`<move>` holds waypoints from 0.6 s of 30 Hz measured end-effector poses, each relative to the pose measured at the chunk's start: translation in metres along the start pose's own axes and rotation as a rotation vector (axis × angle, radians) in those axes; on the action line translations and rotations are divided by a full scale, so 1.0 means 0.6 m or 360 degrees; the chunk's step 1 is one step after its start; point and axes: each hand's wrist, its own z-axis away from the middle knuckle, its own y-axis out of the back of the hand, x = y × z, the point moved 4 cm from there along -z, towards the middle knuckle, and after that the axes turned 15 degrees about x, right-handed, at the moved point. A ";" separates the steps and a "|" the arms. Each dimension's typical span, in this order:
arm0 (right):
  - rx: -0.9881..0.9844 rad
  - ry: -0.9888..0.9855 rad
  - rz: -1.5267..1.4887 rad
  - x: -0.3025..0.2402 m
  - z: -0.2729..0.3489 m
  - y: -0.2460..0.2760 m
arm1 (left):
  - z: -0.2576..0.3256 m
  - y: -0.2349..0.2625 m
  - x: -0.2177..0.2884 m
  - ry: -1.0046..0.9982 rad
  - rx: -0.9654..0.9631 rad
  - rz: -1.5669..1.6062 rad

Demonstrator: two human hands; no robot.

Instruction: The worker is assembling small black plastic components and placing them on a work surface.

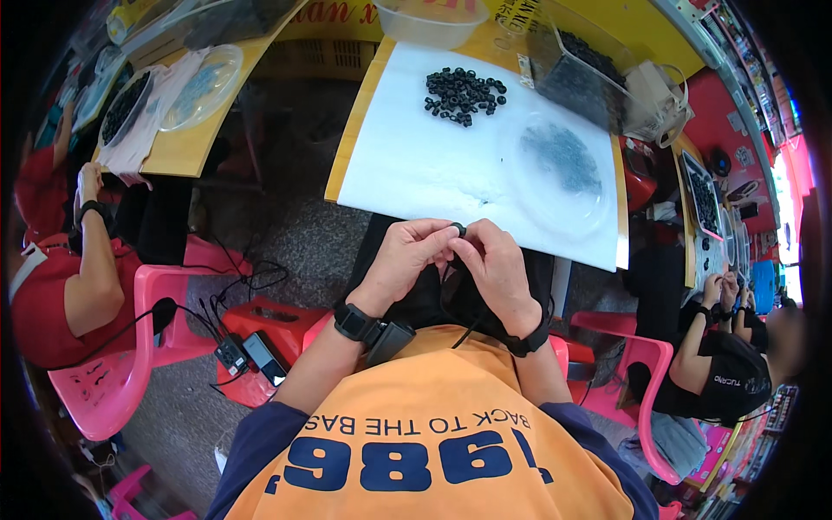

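Note:
Both my hands meet just off the near edge of a white-covered table (407, 156). Between the fingertips is a small black round part (458, 229), mostly hidden by the fingers. My left hand (406, 260) pinches it from the left, thumb and forefinger closed. My right hand (498, 269) closes on it from the right, its thumb against the part. Farther back on the sheet lies a loose pile of small black parts (464, 95). To its right, a clear round plastic dish (596, 212) holds many tiny greyish bits.
A clear bin (542, 74) of black pieces stands at the back right, beside a whitish bag (654, 100). A translucent tub (429, 30) sits at the far edge. People work at tables on both sides. A red stool (247, 381) carries cables and a small device.

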 end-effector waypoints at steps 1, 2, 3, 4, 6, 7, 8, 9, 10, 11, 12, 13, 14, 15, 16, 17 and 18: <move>0.0013 0.0115 0.0060 0.004 0.001 -0.002 | -0.001 0.002 0.001 -0.0007 -0.0030 -0.0008; 0.0025 0.0231 0.0120 0.004 0.002 -0.002 | -0.002 0.002 0.003 -0.0015 -0.0058 -0.0017; 0.0035 0.0264 0.0116 0.003 0.002 0.000 | -0.002 0.002 0.003 -0.0002 -0.0080 -0.0030; 0.0042 0.0300 0.0112 0.001 0.002 0.002 | -0.002 0.002 0.003 0.0008 -0.0099 -0.0040; 0.0069 0.0233 0.0022 0.000 0.001 0.007 | -0.002 0.001 0.002 0.0022 -0.0124 -0.0038; 0.0090 0.0130 -0.0063 0.001 0.002 0.010 | -0.002 -0.001 0.001 0.0024 -0.0130 -0.0025; 0.0111 0.0026 -0.0148 0.004 0.003 0.012 | -0.002 -0.002 0.000 0.0026 -0.0136 -0.0013; 0.0140 -0.0004 -0.0195 0.005 0.005 0.013 | -0.001 -0.002 0.001 0.0012 -0.0136 -0.0027; 0.0171 -0.0036 -0.0241 0.008 0.007 0.012 | 0.000 -0.003 0.002 -0.0002 -0.0137 -0.0041; 0.0202 -0.0067 -0.0287 0.011 0.009 0.012 | 0.001 -0.004 0.004 -0.0016 -0.0139 -0.0056; 0.0222 -0.0091 -0.0319 0.014 0.010 0.011 | 0.002 -0.005 0.006 -0.0029 -0.0126 -0.0057; 0.0239 -0.0116 -0.0352 0.016 0.012 0.010 | 0.003 -0.005 0.007 -0.0041 -0.0111 -0.0057; 0.0256 -0.0140 -0.0384 0.017 0.013 0.009 | 0.004 -0.005 0.008 -0.0054 -0.0096 -0.0057; 0.0252 -0.0184 -0.0441 0.018 0.013 0.007 | 0.004 -0.005 0.008 -0.0058 -0.0100 -0.0051; 0.0246 -0.0229 -0.0497 0.019 0.014 0.006 | 0.003 -0.004 0.008 -0.0061 -0.0105 -0.0043; 0.0241 -0.0274 -0.0554 0.021 0.015 0.005 | 0.003 -0.004 0.008 -0.0064 -0.0109 -0.0036; 0.0239 -0.0277 -0.0542 0.019 0.015 0.005 | 0.003 -0.004 0.008 -0.0060 -0.0106 -0.0062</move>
